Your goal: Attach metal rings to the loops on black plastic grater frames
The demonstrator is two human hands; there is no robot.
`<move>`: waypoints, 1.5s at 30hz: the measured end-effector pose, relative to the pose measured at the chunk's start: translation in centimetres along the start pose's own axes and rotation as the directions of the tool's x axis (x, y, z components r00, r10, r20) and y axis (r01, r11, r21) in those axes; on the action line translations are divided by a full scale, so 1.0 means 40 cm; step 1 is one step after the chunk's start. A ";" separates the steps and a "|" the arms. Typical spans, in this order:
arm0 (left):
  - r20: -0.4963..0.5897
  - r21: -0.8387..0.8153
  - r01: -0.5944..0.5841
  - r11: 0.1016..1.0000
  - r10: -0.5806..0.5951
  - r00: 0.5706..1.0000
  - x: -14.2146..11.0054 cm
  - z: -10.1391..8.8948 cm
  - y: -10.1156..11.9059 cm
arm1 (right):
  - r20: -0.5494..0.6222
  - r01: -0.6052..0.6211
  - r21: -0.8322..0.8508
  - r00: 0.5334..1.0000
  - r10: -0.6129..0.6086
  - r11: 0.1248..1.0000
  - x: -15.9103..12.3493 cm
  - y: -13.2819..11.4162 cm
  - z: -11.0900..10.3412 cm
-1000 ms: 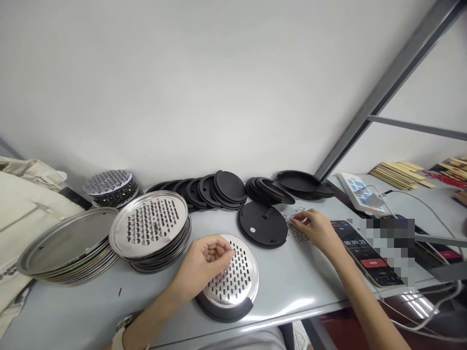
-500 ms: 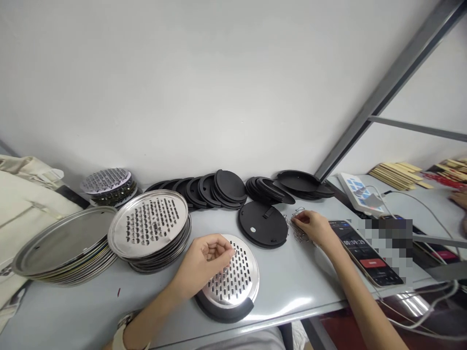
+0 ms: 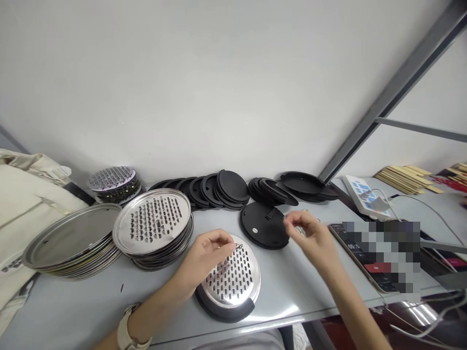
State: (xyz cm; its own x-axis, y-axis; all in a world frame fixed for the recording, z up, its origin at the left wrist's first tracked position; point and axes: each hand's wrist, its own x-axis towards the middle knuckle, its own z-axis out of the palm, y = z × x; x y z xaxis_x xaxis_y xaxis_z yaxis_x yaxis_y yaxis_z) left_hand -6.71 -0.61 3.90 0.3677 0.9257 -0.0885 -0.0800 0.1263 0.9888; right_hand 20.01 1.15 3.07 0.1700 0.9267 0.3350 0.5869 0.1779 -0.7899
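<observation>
In the head view, your left hand [image 3: 209, 253] pinches a small metal clip [image 3: 239, 246] between thumb and fingers, above the upper part of a perforated metal disc [image 3: 233, 284]. That disc sits on a black base [image 3: 233, 312] near the table's front edge, the base's dark rim showing along the near side. Your right hand [image 3: 312, 236] is at the right edge of a black disc [image 3: 257, 226] with a small white sticker, its thumb and fingertips drawn together; you can't tell whether anything is between them. Behind that hand, more metal clips [image 3: 318, 219] show, mostly hidden. To your left stands a stack of grater plates [image 3: 120, 231]; to your right lies a phone [image 3: 359, 257].
</observation>
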 end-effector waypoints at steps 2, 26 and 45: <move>0.001 -0.017 0.012 1.000 -0.012 1.000 0.008 0.005 0.006 | 0.156 0.015 0.280 0.986 -0.061 0.960 -0.040 -0.058 0.040; -0.065 -0.028 -0.026 0.999 0.024 0.998 0.030 0.004 -0.030 | 0.305 -0.206 0.561 0.952 0.031 0.802 -0.102 -0.078 0.155; 0.097 0.022 0.025 0.999 -0.027 0.995 0.026 0.005 -0.044 | 0.090 0.245 0.270 0.956 -0.278 0.931 -0.126 -0.082 0.165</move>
State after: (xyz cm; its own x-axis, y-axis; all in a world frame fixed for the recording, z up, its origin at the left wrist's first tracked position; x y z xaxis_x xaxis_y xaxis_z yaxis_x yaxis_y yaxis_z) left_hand -5.98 0.07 2.10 0.4580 0.8830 -0.1026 -0.0509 0.1413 0.9887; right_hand 11.99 -1.93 0.58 -0.0718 0.8668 0.4934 0.3747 0.4819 -0.7921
